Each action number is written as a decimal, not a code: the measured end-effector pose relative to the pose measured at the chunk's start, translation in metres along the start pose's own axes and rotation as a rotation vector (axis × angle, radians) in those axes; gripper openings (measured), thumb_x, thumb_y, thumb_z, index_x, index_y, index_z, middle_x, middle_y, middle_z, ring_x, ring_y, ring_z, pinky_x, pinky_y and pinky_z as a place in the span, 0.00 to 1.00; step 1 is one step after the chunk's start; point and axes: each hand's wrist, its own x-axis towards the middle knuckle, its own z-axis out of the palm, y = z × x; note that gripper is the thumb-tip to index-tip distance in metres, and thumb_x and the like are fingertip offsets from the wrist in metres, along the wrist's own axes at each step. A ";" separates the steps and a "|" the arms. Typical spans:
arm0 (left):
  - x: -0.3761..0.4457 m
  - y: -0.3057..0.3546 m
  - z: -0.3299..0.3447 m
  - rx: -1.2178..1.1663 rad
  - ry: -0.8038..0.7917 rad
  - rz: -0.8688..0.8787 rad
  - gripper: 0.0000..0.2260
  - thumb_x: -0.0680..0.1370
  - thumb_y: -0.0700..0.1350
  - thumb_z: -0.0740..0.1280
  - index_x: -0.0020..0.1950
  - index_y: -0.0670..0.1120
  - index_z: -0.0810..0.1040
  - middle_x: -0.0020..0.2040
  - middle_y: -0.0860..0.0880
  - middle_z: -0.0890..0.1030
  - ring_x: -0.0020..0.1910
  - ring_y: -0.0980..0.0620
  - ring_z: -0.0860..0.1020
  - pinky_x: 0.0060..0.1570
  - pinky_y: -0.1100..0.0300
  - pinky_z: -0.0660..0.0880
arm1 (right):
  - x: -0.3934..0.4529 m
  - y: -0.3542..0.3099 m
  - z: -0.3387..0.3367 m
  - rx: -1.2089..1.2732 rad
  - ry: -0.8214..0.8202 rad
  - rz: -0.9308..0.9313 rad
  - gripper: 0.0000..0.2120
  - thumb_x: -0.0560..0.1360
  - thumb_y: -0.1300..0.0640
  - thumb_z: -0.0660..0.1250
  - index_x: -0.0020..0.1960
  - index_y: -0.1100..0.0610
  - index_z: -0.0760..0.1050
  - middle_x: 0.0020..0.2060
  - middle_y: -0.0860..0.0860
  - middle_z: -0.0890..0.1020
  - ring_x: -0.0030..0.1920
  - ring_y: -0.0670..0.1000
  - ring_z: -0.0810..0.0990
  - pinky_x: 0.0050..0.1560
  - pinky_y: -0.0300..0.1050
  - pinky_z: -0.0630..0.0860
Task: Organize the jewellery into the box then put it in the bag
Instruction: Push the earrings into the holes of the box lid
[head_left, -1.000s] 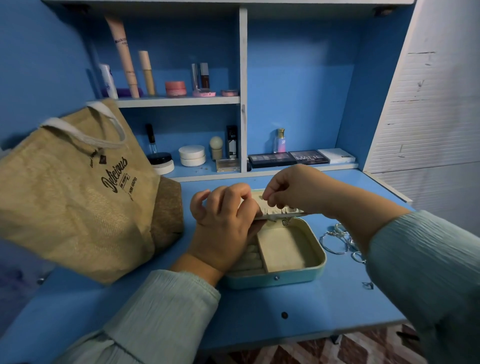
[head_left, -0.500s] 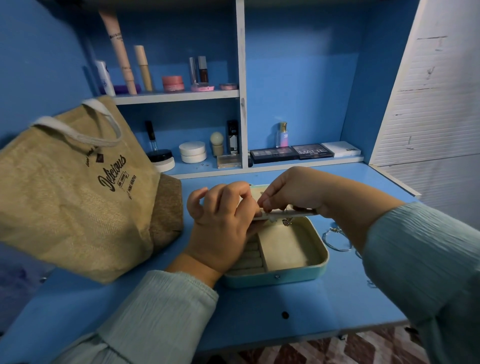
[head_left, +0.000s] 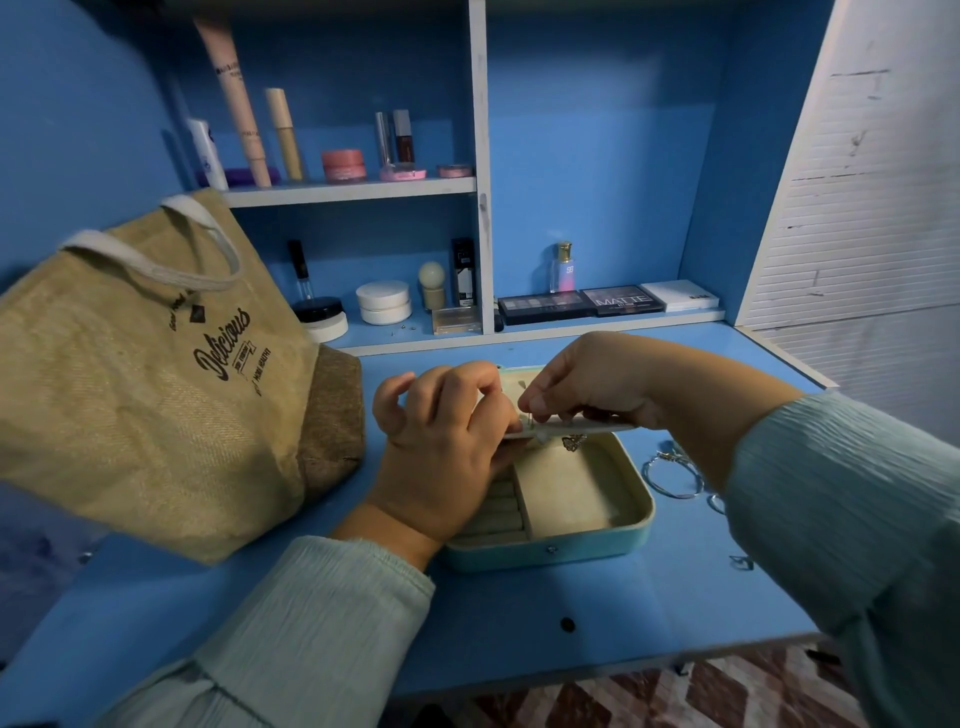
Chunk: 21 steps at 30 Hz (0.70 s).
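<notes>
An open teal jewellery box (head_left: 597, 551) with a cream lining lies on the blue desk. Over its far side my left hand (head_left: 441, 457) grips a thin cream insert panel (head_left: 597, 428) by its left end. My right hand (head_left: 592, 387) pinches a small earring at the panel's top. A gold butterfly piece (head_left: 573, 442) hangs under the panel. Silver hoops (head_left: 670, 475) lie on the desk right of the box, partly hidden by my right sleeve. A jute tote bag (head_left: 156, 395) printed "Delicious" stands at the left.
Behind the desk (head_left: 519, 639) are shelves with cosmetics: tubes and jars on the upper shelf (head_left: 348, 189), white jars, a perfume bottle (head_left: 562, 267) and eyeshadow palettes (head_left: 582, 301) below. A small piece of jewellery (head_left: 742, 562) lies near the desk's right front. The desk's front edge is close.
Both hands stay at the insert panel over the box, with small finger shifts. The view has drifted slightly, so the scene sits a little to the right.
</notes>
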 end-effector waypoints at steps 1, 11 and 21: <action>0.000 0.000 0.000 0.000 -0.002 -0.004 0.11 0.64 0.49 0.79 0.35 0.48 0.78 0.50 0.50 0.66 0.50 0.48 0.66 0.55 0.53 0.57 | 0.000 -0.001 0.000 -0.012 -0.002 -0.009 0.05 0.73 0.61 0.68 0.41 0.55 0.82 0.38 0.54 0.78 0.39 0.51 0.69 0.41 0.44 0.68; 0.000 0.000 0.001 -0.006 -0.002 -0.019 0.12 0.62 0.47 0.81 0.35 0.48 0.78 0.50 0.51 0.66 0.50 0.48 0.66 0.59 0.54 0.50 | 0.004 -0.001 0.000 -0.085 -0.013 -0.070 0.11 0.74 0.61 0.68 0.36 0.49 0.81 0.35 0.51 0.80 0.36 0.50 0.71 0.40 0.44 0.69; 0.000 0.000 0.002 0.005 0.001 -0.025 0.13 0.61 0.46 0.82 0.35 0.48 0.79 0.50 0.51 0.67 0.50 0.48 0.66 0.59 0.54 0.50 | 0.002 -0.001 -0.001 -0.068 -0.023 -0.081 0.09 0.75 0.62 0.67 0.38 0.51 0.80 0.23 0.43 0.77 0.27 0.44 0.69 0.31 0.38 0.67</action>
